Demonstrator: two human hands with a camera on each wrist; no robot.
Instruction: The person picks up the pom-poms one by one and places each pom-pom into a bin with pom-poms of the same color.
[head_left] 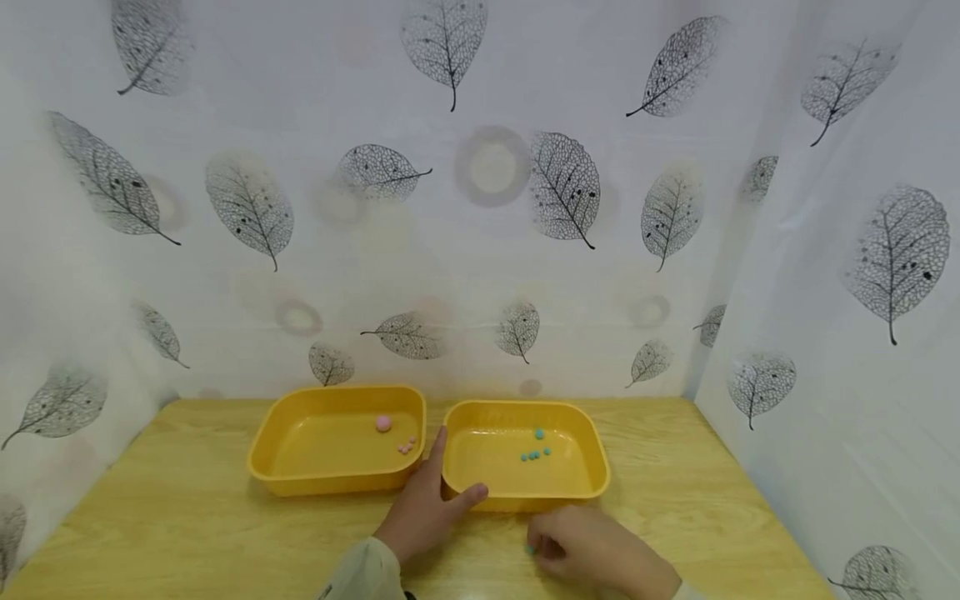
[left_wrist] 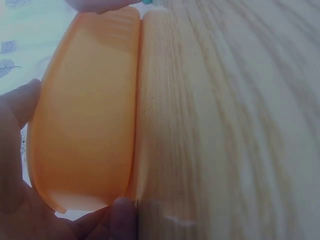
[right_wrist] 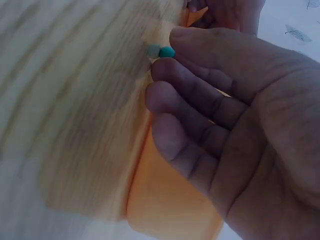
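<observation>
At the front left corner of the right-hand yellow tray [head_left: 525, 502], my left hand [head_left: 426, 510] lies with thumb and fingers spread. Its thumb is on the near rim and its fingers are along the left side. My right hand [head_left: 581, 546], low in front of that tray, pinches a small teal ball [right_wrist: 167, 51] between thumb and index fingertips, close to the tabletop. The other fingers of this hand are bent. Inside the tray lie several small teal balls [head_left: 535, 455] and one larger teal ball [head_left: 539, 434].
To the left stands another yellow tray [head_left: 322, 485], holding a larger pink ball [head_left: 383, 423] and several small pink balls [head_left: 405, 449]. Both trays stand on a wood-grain table [head_left: 180, 517]. A white leaf-print curtain [head_left: 480, 275] hangs behind and at the sides.
</observation>
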